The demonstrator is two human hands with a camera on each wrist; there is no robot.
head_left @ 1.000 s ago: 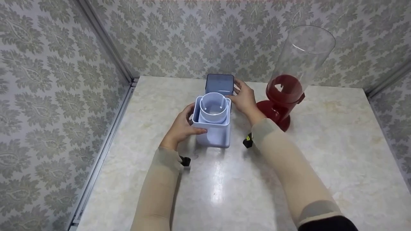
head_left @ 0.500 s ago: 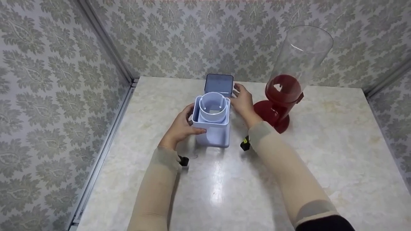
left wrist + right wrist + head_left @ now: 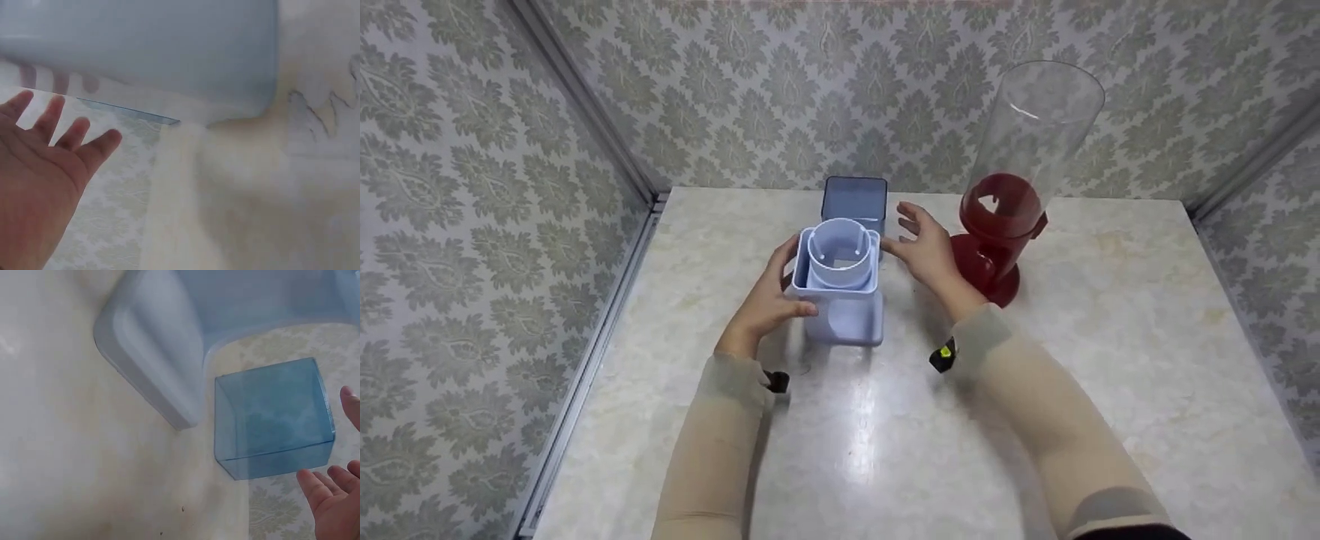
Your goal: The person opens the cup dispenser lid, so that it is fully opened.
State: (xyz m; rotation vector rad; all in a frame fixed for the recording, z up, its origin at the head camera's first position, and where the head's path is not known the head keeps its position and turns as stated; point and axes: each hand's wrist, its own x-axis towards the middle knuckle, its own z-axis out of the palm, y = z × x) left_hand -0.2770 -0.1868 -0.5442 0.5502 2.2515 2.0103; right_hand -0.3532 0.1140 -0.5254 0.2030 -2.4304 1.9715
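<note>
A light blue plastic dispenser stand [image 3: 847,319] with a rectangular top rim and a round collar [image 3: 840,255] inside stands on the table. My left hand [image 3: 765,304] is at its left side, thumb in front of it. In the left wrist view, that hand's fingers [image 3: 50,121] are spread and relaxed beside the stand's glossy wall, which mirrors them. Behind the stand sits a see-through blue square box [image 3: 855,199]. My right hand [image 3: 926,244] is beside the box, fingers spread, with a gap between them and the box in the head view.
To the right stands a red dispenser base [image 3: 997,217] with a tall clear cylinder [image 3: 1039,112] on it, close to my right forearm. The table [image 3: 840,450] ends at patterned walls behind and at the left. Black wrist cameras [image 3: 943,355] hang under the sleeves.
My right hand has drawn away from the blue box, widening the gap. The left hand has eased slightly left from the stand. The whole head view has shifted a little.
</note>
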